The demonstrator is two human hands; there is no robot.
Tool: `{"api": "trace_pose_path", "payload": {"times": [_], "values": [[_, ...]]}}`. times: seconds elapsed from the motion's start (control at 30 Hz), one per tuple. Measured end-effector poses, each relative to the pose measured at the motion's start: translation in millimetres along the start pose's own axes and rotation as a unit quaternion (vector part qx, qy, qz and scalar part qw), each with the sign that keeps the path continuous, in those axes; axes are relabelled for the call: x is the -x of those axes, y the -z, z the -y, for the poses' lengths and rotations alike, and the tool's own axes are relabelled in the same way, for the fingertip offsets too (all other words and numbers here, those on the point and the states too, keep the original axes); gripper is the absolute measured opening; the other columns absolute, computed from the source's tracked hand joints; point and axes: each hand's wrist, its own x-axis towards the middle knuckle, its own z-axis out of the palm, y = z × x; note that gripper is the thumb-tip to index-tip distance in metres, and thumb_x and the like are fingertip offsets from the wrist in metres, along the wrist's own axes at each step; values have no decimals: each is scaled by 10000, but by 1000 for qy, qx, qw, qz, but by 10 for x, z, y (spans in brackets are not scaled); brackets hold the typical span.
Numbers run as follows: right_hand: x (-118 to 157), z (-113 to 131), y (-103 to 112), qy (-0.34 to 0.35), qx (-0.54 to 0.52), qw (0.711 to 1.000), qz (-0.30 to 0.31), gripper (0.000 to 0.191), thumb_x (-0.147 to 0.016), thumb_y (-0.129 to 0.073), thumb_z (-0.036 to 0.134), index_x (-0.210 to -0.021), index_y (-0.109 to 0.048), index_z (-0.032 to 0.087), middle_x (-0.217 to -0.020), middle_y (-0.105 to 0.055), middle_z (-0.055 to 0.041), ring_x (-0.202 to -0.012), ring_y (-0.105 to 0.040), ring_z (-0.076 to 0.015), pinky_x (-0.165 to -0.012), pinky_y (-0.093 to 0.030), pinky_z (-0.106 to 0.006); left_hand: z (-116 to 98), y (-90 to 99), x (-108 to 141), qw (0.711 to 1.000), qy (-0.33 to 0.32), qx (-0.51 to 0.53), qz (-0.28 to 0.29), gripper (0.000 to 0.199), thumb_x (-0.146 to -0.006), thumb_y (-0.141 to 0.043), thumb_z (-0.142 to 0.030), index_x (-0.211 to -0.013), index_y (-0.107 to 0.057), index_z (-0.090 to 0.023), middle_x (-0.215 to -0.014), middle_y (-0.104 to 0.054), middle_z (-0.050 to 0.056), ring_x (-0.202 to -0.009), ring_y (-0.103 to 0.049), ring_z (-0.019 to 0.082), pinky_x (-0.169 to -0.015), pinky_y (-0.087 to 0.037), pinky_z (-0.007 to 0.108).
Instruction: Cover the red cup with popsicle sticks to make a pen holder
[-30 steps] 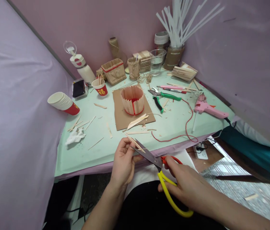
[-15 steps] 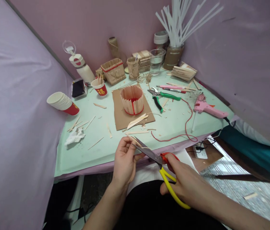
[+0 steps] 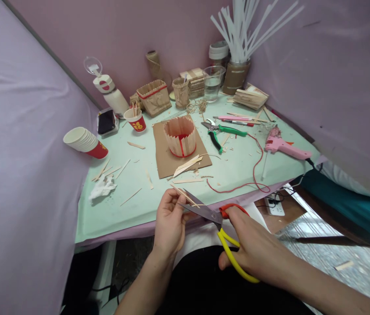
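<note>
My left hand pinches a thin wooden strip just off the table's front edge. In my right hand are scissors with one red and one yellow handle. Their blades are parted, with the strip lying between them close to my left fingertips. Beyond my hands, a round basket of wooden strips with a red band at its base stands on a piece of cardboard. Several cut strips lie on the cardboard's front corner.
Green-handled pliers, red cord and a pink glue gun lie to the right. Stacked paper cups and crumpled tissue are at left. Along the back stand a bottle, a cup of water and a twine spool.
The scissor blades have opened wider around the strip, and the handles have shifted slightly. My left hand keeps its pinch in nearly the same place.
</note>
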Motion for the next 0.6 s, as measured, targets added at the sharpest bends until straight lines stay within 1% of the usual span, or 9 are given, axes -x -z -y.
{"api": "trace_pose_path", "payload": {"times": [0.17, 0.3, 0.37, 0.5, 0.6], "values": [[8, -6, -1, -6, 2, 1000, 10, 588, -559, -790, 379, -1028, -490, 191, -1005, -595, -67, -908, -568, -243, -704, -408, -297, 12, 15, 13, 1000, -1, -10, 4, 229, -780, -669, -344, -765, -506, -184, -724, -521, -32, -649, -506, 81, -536, -477, 162], [17, -13, -11, -24, 16, 999, 46, 530, -632, -754, 407, -1030, -477, 193, -890, -625, -45, -782, -584, -226, -611, -360, -275, 16, 15, 7, 1000, 10, -7, 8, 228, -786, -666, -338, -770, -505, -178, -723, -519, -35, -644, -502, 72, -541, -480, 156], [20, -20, -15, -25, 29, 998, 54, 508, -664, -733, 429, -1028, -466, 196, -854, -630, -40, -744, -584, -228, -585, -333, -272, 22, 14, 3, 1000, 20, -7, 12, 224, -795, -657, -338, -772, -502, -176, -714, -515, -37, -630, -498, 68, -531, -477, 152], [16, -45, -29, -25, 48, 997, 63, 494, -687, -704, 487, -997, -444, 204, -835, -642, -45, -734, -595, -247, -572, -305, -272, 27, 11, -2, 999, 37, 0, 15, 218, -801, -651, -330, -779, -498, -176, -707, -516, -39, -623, -499, 66, -528, -485, 154], [8, -60, -49, -30, 53, 996, 69, 474, -712, -676, 506, -983, -427, 208, -819, -651, -45, -735, -608, -256, -565, -293, -270, 13, 4, 1, 999, 48, 7, 10, 222, -781, -676, -314, -790, -505, -173, -721, -517, -43, -630, -505, 53, -539, -483, 132]]}}
